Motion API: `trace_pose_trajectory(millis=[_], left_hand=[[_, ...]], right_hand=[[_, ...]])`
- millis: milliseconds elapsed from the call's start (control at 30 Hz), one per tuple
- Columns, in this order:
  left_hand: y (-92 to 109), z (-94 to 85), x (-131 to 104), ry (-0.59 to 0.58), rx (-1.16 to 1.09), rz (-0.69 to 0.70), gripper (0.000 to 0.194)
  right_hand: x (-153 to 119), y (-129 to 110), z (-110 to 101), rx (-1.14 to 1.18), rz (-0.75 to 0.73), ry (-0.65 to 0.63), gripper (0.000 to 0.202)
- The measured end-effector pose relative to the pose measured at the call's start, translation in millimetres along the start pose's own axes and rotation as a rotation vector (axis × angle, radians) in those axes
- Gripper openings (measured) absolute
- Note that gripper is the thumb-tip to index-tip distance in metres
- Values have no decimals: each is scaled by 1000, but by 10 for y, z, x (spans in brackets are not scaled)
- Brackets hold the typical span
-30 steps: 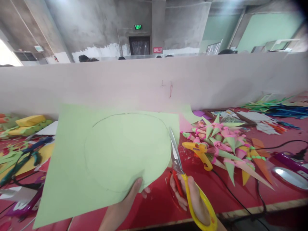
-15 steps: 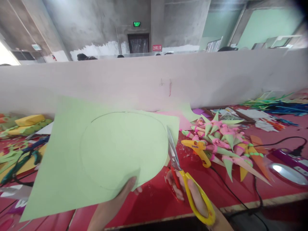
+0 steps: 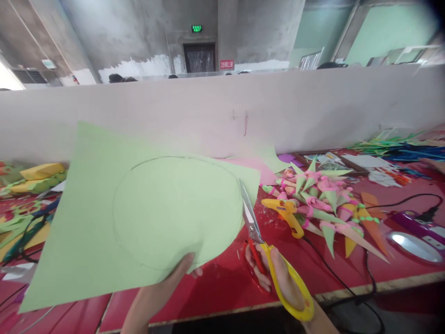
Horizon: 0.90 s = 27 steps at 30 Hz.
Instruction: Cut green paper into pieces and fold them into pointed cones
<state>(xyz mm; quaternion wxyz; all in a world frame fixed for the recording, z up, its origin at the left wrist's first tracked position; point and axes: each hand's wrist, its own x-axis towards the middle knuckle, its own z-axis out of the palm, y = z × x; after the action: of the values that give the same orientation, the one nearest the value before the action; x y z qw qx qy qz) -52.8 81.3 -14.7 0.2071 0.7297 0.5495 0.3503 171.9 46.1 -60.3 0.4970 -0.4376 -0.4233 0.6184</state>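
My left hand (image 3: 174,278) grips the lower edge of a large light green paper sheet (image 3: 167,213), thumb on top and fingers underneath. A circle is drawn on the sheet in a thin dark line, and the paper's lower right side is cut along that line. My right hand (image 3: 267,269) has its fingers in the loops of scissors (image 3: 255,229), one handle yellow and the other red. The blades point up and away at the right part of the circle's outline, with the paper at the blades.
Right of the scissors lie a yellow glue gun (image 3: 285,213) and a pile of pink and green paper cones (image 3: 323,199). A purple power strip (image 3: 413,222) sits farther right. Pliers (image 3: 21,241) and scraps are at left. A white partition (image 3: 194,111) stands behind. Another person's hand (image 3: 433,163) shows at far right.
The green sheet has shifted slightly left and its far left corner has risen. The scissor blades look closer together. Another person's hand has come into view at far right.
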Motion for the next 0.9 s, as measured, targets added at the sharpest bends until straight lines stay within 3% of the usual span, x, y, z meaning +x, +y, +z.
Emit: trace_pose_trajectory(millis=[100,167,367,533,633,900], left_hand=[[-22,-33,23,-188,-70,-4,36],[-55,-53,36,-196,-65,-38,34],[-173,-42,44,-129,-115,-10,37],[-220,27,66,161,-151,-104,41],[-194,49,107,247,-132,-66,43],[-93,-1,109,110,-52,-16,45]], right_hand=[[-5,-16,34,-4,-9,34,54],[-3,-22,52,-11,-18,45,55],[-10,15,60,20,-16,71,54],[-35,56,66,21,-40,43,53],[-41,54,85,63,-60,35,51],[-60,-6,74,164,-62,9,55]])
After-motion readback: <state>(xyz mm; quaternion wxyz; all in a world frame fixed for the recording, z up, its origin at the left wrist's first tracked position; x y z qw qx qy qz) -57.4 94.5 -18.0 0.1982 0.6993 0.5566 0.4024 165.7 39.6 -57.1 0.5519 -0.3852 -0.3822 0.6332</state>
